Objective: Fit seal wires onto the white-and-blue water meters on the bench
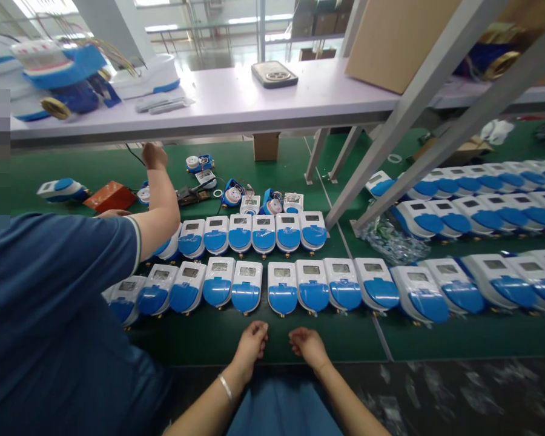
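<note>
At the near edge of the green bench (277, 333), my left hand (253, 344) rests with its fingers curled closed, and nothing shows in them. A short gap away, my right hand (309, 346) is also closed, fingers bent inward, with nothing visible in it. Just beyond them stands a front row of white-and-blue water meters with small displays; the nearest are one water meter (246, 287) ahead of my left hand and another water meter (312, 287) ahead of my right. Neither hand touches a meter. Clear plastic film appears to cover several of them.
A co-worker's arm (161, 203) reaches over the bench at left, near an orange box (111, 197) and opened meters (231, 194). Above runs a white shelf (222, 109) on slanted metal posts (390, 139). More meters (476, 212) and crumpled plastic (393, 242) lie right.
</note>
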The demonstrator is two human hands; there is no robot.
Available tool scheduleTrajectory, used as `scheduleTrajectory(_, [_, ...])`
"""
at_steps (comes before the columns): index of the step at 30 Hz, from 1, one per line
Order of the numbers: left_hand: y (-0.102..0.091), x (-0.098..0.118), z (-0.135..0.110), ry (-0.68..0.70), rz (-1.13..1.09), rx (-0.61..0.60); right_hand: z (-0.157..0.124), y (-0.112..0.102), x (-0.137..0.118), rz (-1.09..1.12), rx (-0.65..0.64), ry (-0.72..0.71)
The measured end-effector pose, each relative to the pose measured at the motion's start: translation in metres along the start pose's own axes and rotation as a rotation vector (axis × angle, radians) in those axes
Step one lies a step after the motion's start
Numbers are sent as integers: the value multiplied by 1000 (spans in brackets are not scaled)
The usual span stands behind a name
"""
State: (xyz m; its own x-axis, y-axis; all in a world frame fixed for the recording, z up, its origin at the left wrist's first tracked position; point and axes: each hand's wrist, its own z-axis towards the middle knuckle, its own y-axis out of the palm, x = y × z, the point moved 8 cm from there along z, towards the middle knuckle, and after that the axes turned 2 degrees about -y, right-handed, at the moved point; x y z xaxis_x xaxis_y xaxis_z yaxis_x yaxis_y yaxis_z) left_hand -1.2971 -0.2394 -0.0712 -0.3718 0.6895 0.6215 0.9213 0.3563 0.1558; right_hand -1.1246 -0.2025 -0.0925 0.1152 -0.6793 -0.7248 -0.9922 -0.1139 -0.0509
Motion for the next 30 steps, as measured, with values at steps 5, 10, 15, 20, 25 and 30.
scheduleTrajectory(5, [15,21,-4,-30,-234,-172,-20,-39,17,-51,-19,11])
scheduleTrajectory(10, [17,12,-14,-178,-332,-244,-47,-30,15,240,-53,191])
scheduleTrajectory(15, [12,-11,-19,-314,-358,-294,-52,2,-2,495,-74,169])
scheduleTrajectory(20, [12,-22,-21,-374,-399,-301,-52,17,-12,546,-15,82])
scheduleTrajectory(25, [10,-23,-25,-424,-411,-274,-51,14,-15,576,66,29])
scheduleTrajectory(30, [9,-20,-25,-414,-465,-237,-51,15,-13,570,90,33])
